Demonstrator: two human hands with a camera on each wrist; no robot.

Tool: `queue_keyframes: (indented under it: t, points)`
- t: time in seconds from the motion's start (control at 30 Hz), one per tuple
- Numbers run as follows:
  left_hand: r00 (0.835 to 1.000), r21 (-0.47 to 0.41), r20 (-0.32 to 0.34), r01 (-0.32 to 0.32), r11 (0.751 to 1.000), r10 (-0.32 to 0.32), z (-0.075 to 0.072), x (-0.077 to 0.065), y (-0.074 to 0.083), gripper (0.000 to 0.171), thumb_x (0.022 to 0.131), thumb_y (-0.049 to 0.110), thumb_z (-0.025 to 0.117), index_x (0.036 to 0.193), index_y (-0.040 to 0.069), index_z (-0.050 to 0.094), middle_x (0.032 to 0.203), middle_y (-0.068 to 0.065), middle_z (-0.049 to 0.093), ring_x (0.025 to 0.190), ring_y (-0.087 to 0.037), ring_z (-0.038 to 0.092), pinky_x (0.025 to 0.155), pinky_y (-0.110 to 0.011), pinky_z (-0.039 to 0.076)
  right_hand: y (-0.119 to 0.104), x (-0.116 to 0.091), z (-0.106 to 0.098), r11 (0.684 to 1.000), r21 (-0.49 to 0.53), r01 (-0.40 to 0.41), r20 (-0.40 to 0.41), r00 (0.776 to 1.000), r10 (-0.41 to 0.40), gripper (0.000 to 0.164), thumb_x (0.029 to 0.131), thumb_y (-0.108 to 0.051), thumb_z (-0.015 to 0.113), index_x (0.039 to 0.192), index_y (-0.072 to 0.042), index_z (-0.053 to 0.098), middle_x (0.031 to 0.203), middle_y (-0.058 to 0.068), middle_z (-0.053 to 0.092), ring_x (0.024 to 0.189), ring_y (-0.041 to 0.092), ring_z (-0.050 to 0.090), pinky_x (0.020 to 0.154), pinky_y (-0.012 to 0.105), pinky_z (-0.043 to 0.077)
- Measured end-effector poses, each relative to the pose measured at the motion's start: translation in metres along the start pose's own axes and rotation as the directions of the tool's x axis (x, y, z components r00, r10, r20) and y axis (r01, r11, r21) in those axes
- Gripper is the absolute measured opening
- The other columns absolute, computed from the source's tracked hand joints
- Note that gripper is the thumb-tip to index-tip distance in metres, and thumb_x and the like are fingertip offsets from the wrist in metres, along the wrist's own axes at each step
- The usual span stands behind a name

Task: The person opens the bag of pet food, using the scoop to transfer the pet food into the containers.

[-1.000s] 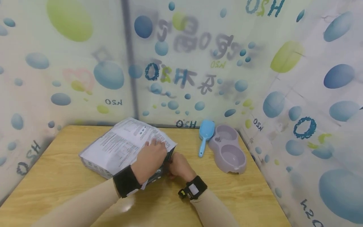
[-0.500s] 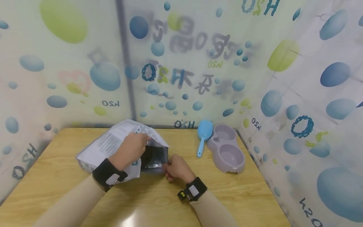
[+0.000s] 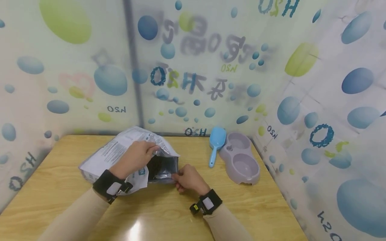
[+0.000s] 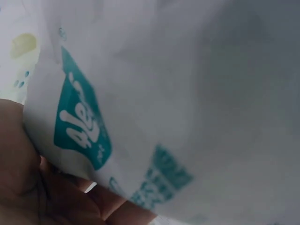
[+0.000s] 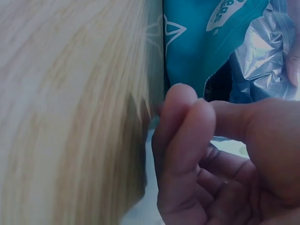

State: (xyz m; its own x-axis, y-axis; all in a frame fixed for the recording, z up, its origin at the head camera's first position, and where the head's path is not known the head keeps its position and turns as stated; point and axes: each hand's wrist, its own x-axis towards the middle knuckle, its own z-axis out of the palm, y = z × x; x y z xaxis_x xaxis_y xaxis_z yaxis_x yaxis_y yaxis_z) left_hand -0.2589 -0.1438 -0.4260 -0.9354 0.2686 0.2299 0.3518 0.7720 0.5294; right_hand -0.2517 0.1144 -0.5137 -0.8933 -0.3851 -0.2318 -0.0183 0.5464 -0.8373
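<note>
"H2O," reversed in places, repeats across the wall [image 3: 241, 80]; the bag's [image 4: 154, 93] teal label [image 4: 84, 126] appears to begin "Ale."

Bag [image 3: 129, 139]: shadow is obscuring the interior [image 3: 155, 165]; fine print [image 3: 115, 150] is appearing too small to read. Left hand [image 3: 134, 157]: the left wrist view's edge is cutting it off.

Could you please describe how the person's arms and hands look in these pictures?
The left hand and the right hand are bare, without gloves. Plain beige sleeves run down to broad black wristbands, each with a pale rectangular patch. A small black device with a yellow mark juts from the right wristband; no cables are visible.
</note>
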Motion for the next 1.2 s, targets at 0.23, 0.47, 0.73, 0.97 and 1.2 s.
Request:
queue_keyframes:
  t: [0.23, 0.47, 0.73, 0.97, 1.2]
  points:
    - [0.999, -0.059, 0.012, 0.039, 0.997, -0.039, -0.001, -0.001, -0.006, 0.035, 0.122, 0.029, 0.063, 0.132, 0.006, 0.087, 0.068, 0.004, 0.042, 0.061, -0.014, 0.043, 0.061, -0.034, 0.040, 0.002, 0.002, -0.009, 0.999, -0.014, 0.035, 0.052, 0.998, -0.035, 0.028, 0.114, -0.022, 0.078, 0.092, -0.004, 0.083, 0.074, 0.005, 0.078, 0.057, 0.011, 0.070, 0.056, 0.024, 0.061]
    - [0.996, -0.129, 0.042, 0.078, 0.989, -0.073, -0.003, -0.004, -0.013, 0.041, 0.123, 0.034, 0.060, 0.144, 0.006, 0.082, 0.067, 0.004, 0.042, 0.061, -0.016, 0.043, 0.063, -0.036, 0.041, 0.001, 0.003, -0.023, 0.997, -0.046, 0.063, 0.071, 0.996, -0.059, 0.021, 0.111, -0.026, 0.082, 0.108, -0.005, 0.082, 0.083, 0.006, 0.082, 0.069, 0.015, 0.077, 0.066, 0.029, 0.065]
    - [0.994, -0.150, 0.057, 0.102, 0.983, -0.094, -0.002, -0.009, -0.016, 0.045, 0.124, 0.037, 0.058, 0.149, 0.006, 0.079, 0.070, 0.001, 0.046, 0.063, -0.018, 0.046, 0.065, -0.038, 0.044, 0.005, 0.003, -0.042, 0.993, -0.065, 0.095, 0.040, 0.995, -0.093, 0.030, 0.105, -0.028, 0.089, 0.125, -0.006, 0.083, 0.105, 0.009, 0.084, 0.089, 0.025, 0.082, 0.076, 0.035, 0.067]
    - [0.989, -0.195, 0.068, 0.141, 0.971, -0.130, 0.001, -0.011, -0.021, 0.050, 0.124, 0.041, 0.057, 0.156, 0.007, 0.073, 0.071, 0.001, 0.048, 0.061, -0.017, 0.047, 0.063, -0.037, 0.045, 0.004, -0.003, -0.058, 0.985, -0.142, 0.100, -0.068, 0.992, -0.111, 0.038, 0.106, -0.030, 0.087, 0.135, -0.006, 0.081, 0.124, 0.013, 0.083, 0.106, 0.024, 0.078, 0.088, 0.039, 0.065]
    - [0.987, -0.221, 0.068, 0.157, 0.963, -0.146, 0.006, -0.016, -0.025, 0.049, 0.125, 0.040, 0.055, 0.158, 0.009, 0.072, 0.071, 0.001, 0.049, 0.058, -0.013, 0.044, 0.058, -0.034, 0.044, 0.009, -0.006, -0.069, 0.983, -0.174, 0.058, -0.192, 0.977, -0.092, 0.044, 0.109, -0.031, 0.085, 0.144, -0.006, 0.076, 0.144, 0.017, 0.078, 0.123, 0.034, 0.078, 0.100, 0.051, 0.067]
